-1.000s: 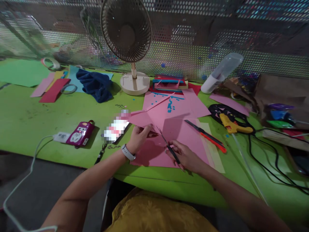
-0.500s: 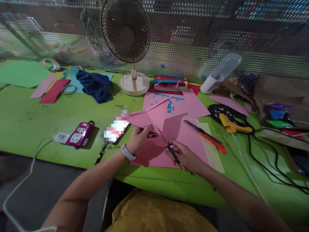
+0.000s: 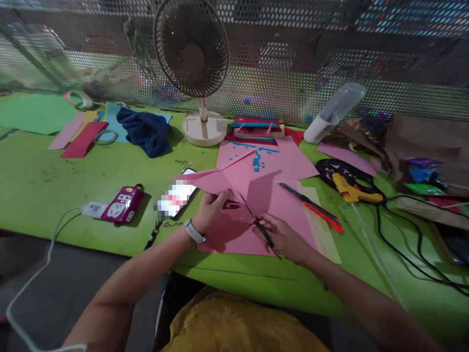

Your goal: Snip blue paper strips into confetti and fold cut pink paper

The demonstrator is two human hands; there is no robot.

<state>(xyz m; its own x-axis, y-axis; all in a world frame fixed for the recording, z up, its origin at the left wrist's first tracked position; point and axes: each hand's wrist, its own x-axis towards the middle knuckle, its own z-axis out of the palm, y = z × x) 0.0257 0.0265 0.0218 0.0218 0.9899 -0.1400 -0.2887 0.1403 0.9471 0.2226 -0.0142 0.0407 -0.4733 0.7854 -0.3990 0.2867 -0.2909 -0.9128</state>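
Pinched in my left hand is a piece of pink paper, raised above the table with its left end reaching over the phone. My right hand is closed around the dark handles of a pair of scissors. Their thin blades point up and left, close to the edge of the held paper. Whether the blades touch it is hard to see. Beneath both hands lies a pink sheet, over a pale yellow one. Small blue paper bits lie on pink paper farther back.
Right of the sheets are an orange-and-black box cutter and a yellow glue gun with a black cord. A fan stands at the back. On the left lie a purple power socket and a dark blue cloth.
The left end of the held pink paper has swung left and now overlaps the top of the phone. Both hands and the scissors stay in nearly the same place.
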